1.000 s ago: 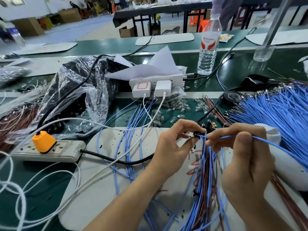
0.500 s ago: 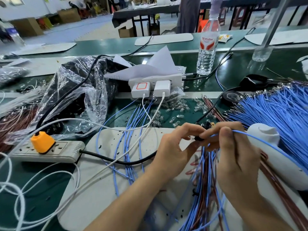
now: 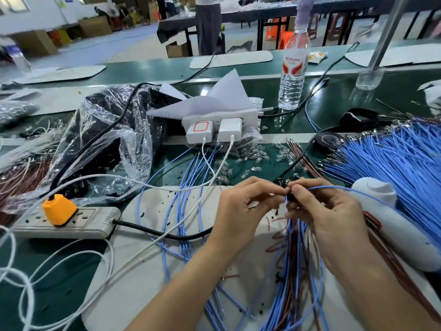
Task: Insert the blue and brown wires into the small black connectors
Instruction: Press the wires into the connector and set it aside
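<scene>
I am looking on the fan of blue wires [image 3: 393, 158] at the right and the white mat [image 3: 128, 297] under both hands. The left hand [image 3: 241, 209] and right hand [image 3: 334, 218] are meeting above it, fingertips touching. The right fingers are pinching one blue wire [image 3: 346, 189], its length running off rightward. The left fingers are clamping the small black connector [image 3: 290, 195], mostly hidden, just left of the wire's tip, so I judge the push is going leftward. The bottle label [image 3: 293, 65] is showing red lettering I cannot read.

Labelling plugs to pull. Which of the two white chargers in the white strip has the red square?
The left charger, marked with a red square outline; the right charger is plain white.
</scene>
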The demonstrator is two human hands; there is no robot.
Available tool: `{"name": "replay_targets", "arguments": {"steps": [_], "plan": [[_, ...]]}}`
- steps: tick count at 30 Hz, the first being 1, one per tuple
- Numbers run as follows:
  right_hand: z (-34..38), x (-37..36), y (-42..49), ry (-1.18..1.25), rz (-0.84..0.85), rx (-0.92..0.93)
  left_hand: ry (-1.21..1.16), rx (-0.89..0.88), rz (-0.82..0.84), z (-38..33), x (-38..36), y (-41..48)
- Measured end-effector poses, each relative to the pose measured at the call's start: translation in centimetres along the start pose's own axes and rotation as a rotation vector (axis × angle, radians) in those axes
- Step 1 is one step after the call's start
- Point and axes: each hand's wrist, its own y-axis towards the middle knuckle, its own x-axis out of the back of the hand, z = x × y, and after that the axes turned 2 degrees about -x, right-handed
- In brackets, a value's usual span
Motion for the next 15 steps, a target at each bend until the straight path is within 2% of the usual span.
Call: {"name": "replay_targets", "arguments": {"steps": [2,4,6,8,11,13,15], "plan": [[0.2,0.1,0.3,0.134,-0.028,-0.073,0.089,-0.034,0.032,-0.2,0.3,0.1],[0.8,0.3,0.7,0.248,-0.066,-0.094,0.199,-0.089,-0.016,-0.4,1.1,0.3],[1.5,1.0,1.3,0.374,-0.153,-0.091,0.467,-0.128,-0.193,0.0,2.5,0.8],[2.1,2.2,2.0,0.476,-0.283,-0.088,0.734,-0.053,-0.469,0.9,4.6,1.3],[2.2,3.4,2.6,0.434,-0.425,-0.028,0.854,0.238,-0.774,1.8,7.6,1.5],[1.9,3.5,2.9,0.357,-0.485,0.071,0.822,0.345,-0.819,2.0,8.6,1.3],[1.9,3.3,2.7,0.208,-0.524,0.270,0.855,0.308,-0.802,1.7,8.6,1.2]]}}
